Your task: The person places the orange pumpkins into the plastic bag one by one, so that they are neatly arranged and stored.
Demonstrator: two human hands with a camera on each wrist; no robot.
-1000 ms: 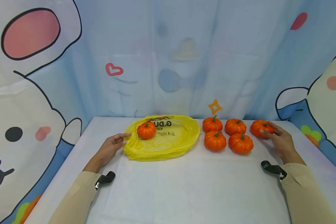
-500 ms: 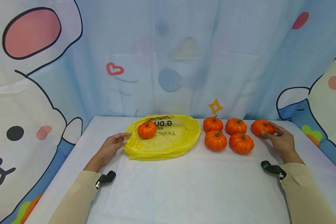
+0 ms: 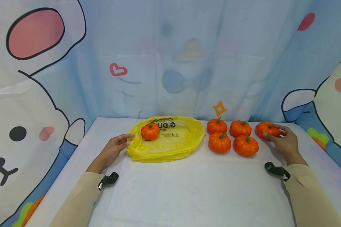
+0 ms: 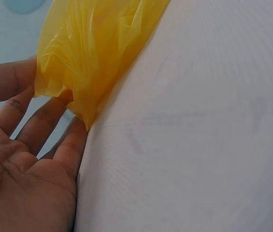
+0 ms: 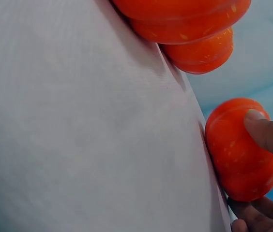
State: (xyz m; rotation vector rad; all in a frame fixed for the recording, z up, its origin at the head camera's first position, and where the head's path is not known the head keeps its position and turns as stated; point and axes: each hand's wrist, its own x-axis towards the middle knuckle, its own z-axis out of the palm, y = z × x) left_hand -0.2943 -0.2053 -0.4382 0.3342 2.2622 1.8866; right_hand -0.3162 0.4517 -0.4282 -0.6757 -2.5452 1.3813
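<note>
The right hand (image 3: 285, 143) grasps the far-right pumpkin (image 3: 267, 129) on the table (image 3: 187, 189). The left hand (image 3: 113, 149), fingers relaxed, touches the edge of the yellow bag (image 3: 170, 146); its upside-down print reads "G.DU". One pumpkin (image 3: 150, 131) lies on the bag.

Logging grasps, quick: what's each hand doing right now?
Left hand: open, fingers touching the yellow bag edge.
Right hand: gripping the far-right pumpkin.

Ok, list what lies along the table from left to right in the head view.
left hand → yellow bag with one pumpkin on it → four pumpkins in a block → lone pumpkin → right hand gripping it
</note>
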